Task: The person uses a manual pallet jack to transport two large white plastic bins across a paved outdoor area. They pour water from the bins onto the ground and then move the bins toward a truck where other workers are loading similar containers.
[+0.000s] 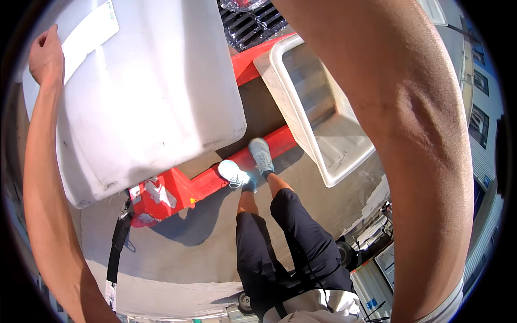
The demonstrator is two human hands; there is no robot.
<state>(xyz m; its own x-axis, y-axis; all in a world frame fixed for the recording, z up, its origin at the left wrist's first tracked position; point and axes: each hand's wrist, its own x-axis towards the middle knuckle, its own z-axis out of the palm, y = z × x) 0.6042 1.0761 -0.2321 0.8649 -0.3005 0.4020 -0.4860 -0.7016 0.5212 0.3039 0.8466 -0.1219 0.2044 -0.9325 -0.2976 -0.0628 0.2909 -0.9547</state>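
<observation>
My left hand (47,56) is closed at the far left edge of a big white plastic container (156,102). Its curled fingers are right beside a white paper sheet (89,35) that lies on the container's side; whether they pinch the sheet or the container's edge is hidden. My right forearm (420,118) crosses the right side and runs out past the top, so that hand is out of sight. Below the right arm, a cream plastic tub (318,153) lies tipped with its opening showing.
A red pallet jack (167,196) with a black handle (117,247) sits beneath the container. My sneakers (261,153) are at its red fork (280,141). A dark slotted plastic pallet (253,27) is at the top. Parked vehicles and a building (482,124) stand farther off.
</observation>
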